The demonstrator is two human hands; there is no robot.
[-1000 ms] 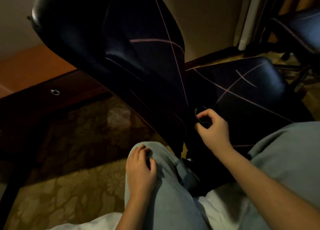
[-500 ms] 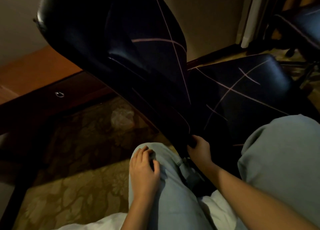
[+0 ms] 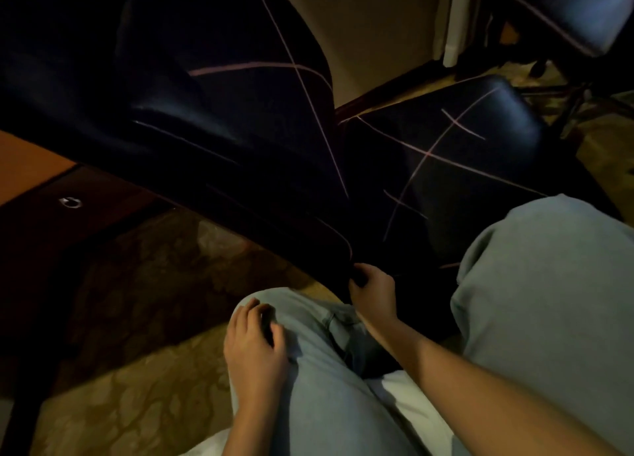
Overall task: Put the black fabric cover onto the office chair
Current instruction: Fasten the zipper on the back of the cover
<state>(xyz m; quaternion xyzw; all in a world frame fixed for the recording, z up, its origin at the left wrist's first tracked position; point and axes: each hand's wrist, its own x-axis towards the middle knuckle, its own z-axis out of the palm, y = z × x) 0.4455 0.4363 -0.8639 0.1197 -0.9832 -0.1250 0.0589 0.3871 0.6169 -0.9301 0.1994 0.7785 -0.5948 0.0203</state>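
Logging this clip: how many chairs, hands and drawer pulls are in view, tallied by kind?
Dark chairs with thin pale lines: 2 (near office chair, second chair at the top right)
Bare hands: 2 (left hand resting on a knee in pale jeans, right hand gripping the black fabric cover at its lower edge)
Drawer pulls: 1 (metal ring pull)
Total: 5

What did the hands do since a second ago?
The right grip moved down from the seat crease toward the person and now holds the black cover at its bottom corner. The left grip stayed resting on the knee, and the chair kept its place.
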